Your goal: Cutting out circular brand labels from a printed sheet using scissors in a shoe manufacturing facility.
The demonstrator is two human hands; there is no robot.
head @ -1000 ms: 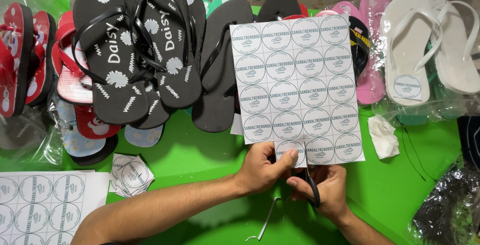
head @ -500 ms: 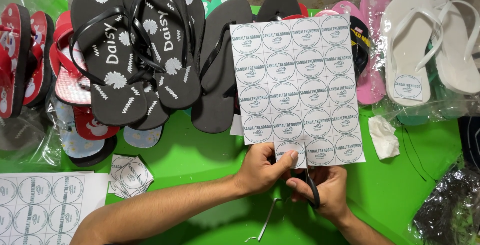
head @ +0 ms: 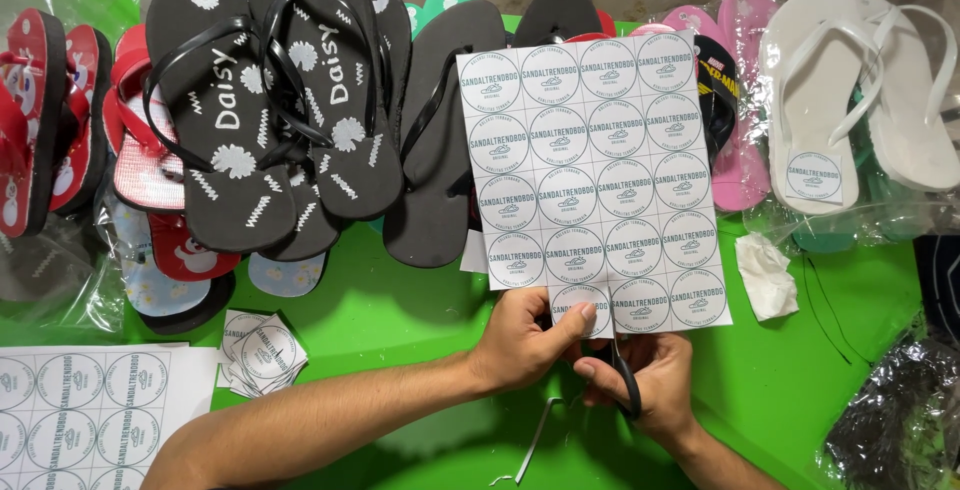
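Observation:
My left hand pinches the bottom left corner of a white sheet of round printed labels, thumb on one label. My right hand grips black-handled scissors, whose blades point up into the sheet's lower edge beside that label. The sheet stands upright in front of the flip-flops. A thin white paper strip lies on the green table below my hands.
Black flip-flops with white flowers, red ones, pink ones and white ones lie along the back. A pile of cut labels and another label sheet lie at left. Crumpled paper sits at right on the green table.
Hardly anything has moved: both hands keep their hold on the sheet and scissors, with only a slight shift at the sheet's lower edge.

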